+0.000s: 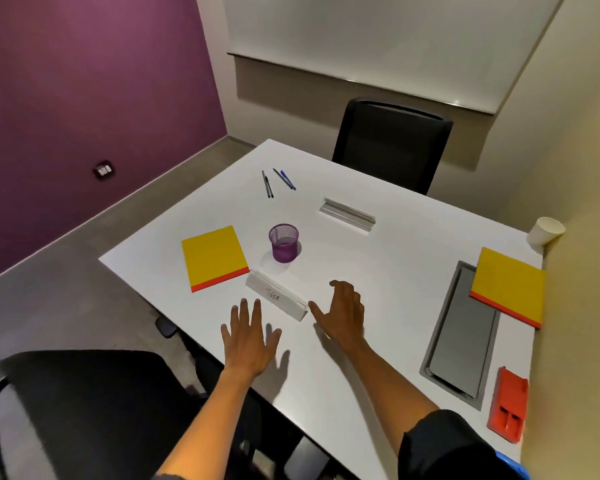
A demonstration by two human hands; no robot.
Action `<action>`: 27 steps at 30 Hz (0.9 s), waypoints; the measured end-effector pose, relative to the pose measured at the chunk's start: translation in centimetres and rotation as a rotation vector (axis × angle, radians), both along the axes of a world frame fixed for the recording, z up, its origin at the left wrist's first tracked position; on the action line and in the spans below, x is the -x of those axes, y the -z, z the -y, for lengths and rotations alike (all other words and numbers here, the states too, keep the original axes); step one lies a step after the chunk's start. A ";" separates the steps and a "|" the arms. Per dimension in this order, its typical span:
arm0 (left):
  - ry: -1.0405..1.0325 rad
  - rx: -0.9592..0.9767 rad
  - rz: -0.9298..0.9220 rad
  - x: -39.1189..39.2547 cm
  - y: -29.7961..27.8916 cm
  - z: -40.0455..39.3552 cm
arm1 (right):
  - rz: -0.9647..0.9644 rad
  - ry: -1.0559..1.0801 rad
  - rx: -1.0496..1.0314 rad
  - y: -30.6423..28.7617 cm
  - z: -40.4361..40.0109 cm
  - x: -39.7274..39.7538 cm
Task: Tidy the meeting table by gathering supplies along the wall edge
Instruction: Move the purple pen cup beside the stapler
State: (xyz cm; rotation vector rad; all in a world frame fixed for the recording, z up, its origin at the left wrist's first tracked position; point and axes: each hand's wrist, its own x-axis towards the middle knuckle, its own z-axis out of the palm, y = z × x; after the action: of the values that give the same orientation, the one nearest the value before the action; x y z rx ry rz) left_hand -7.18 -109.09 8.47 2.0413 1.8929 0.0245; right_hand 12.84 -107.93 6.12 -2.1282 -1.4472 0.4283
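Purple mesh cup [284, 242] stands upright, contents unclear; left hand [252, 336] hovers flat, fingers spread; right hand [342, 311] splayed beside the name card [277, 299], holding nothing.

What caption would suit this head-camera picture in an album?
Both open hands, left hand and right hand, reach toward the name card on the white table.

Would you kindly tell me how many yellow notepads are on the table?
2: one notepad near the left edge, another by the right wall.
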 end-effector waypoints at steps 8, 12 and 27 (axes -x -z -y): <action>-0.094 0.032 0.008 1.7 0.9 -2.3 | -0.116 -0.056 0.076 0.7 -5.1 1.3; -0.119 0.040 -0.011 2.2 2.2 -3.6 | -0.203 -0.081 0.118 2.3 -8.6 1.4; -0.147 0.037 -0.057 4.9 6.6 -7.3 | -0.158 -0.286 -0.073 8.1 -21.1 1.6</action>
State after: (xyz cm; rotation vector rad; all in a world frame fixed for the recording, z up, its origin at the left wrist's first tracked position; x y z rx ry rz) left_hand -12.08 -101.83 1.87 1.8944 2.0593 -0.0316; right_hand 11.21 -86.81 -1.99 -1.7924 -1.6526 0.6242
